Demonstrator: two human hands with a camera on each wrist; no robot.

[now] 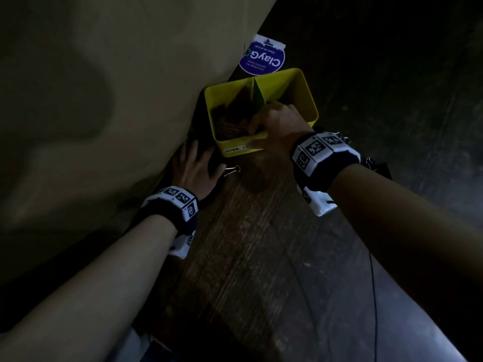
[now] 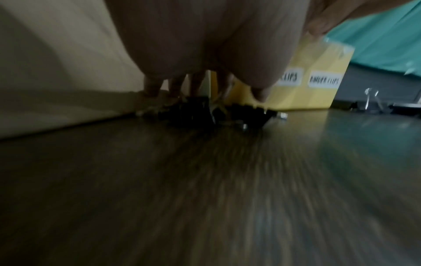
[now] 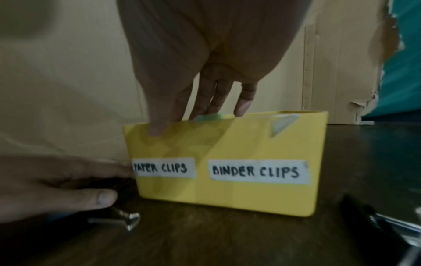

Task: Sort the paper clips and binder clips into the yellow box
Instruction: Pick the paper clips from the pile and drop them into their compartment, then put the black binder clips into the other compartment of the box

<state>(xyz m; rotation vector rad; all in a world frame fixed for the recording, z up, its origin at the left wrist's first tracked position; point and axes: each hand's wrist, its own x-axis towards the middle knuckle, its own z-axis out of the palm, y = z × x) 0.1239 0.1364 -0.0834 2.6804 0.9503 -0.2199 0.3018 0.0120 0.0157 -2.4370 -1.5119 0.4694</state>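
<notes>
The yellow box [image 1: 300, 90] stands on the dark wooden table against a beige board. A green divider [image 1: 257, 96] splits it, and its front [image 3: 227, 144] carries the labels PAPER CLIPS and BINDER CLIPS. The left compartment holds a dark pile of paper clips [image 1: 230, 124]. My right hand [image 1: 274, 124] grips the box's front wall, thumb [image 3: 157, 129] outside and fingers [image 3: 218, 100] over the rim. My left hand [image 1: 197, 165] lies spread on black binder clips [image 2: 205, 111] left of the box. One binder clip [image 1: 232, 170] lies by its thumb.
More black binder clips [image 1: 376, 163] lie right of the box, behind my right wrist. A purple round sticker [image 1: 261, 58] is on the table past the box. The beige board [image 1: 104, 100] walls off the left side. A thin black cable [image 1: 373, 283] runs along the right.
</notes>
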